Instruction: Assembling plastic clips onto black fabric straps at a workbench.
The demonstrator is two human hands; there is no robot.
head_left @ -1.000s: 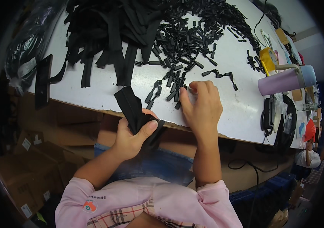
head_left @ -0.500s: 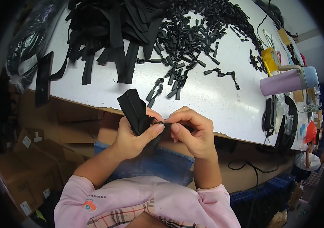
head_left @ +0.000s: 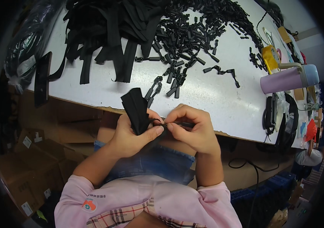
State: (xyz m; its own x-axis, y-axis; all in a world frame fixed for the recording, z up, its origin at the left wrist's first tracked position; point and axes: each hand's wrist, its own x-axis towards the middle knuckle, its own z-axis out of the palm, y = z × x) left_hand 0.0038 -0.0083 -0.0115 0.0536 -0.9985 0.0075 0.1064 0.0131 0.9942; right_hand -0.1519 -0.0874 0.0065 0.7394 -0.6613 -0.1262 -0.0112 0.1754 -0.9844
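Since a second ago, the right hand (head_left: pixel 194 131) has come back from the loose sliders on the tabletop (head_left: pixel 97 89) to meet the left hand (head_left: pixel 129 138), which has barely shifted. Both are now just off the tabletop's front edge, above the lap. Left fingers grip a black zipper tape (head_left: pixel 134 108), its broad end standing up; right fingers are closed on a small dark zipper slider (head_left: pixel 184 124), mostly hidden, right beside the tape. Slider and tape are brought together, but whether one is threaded on the other cannot be told.

Much seems left: a thick heap of zipper tapes (head_left: pixel 112 32) covers the tabletop's back left, its front ends showing no sliders, and many loose sliders (head_left: pixel 192 40) spread along the back edge toward the right. No finished piece can be picked out.
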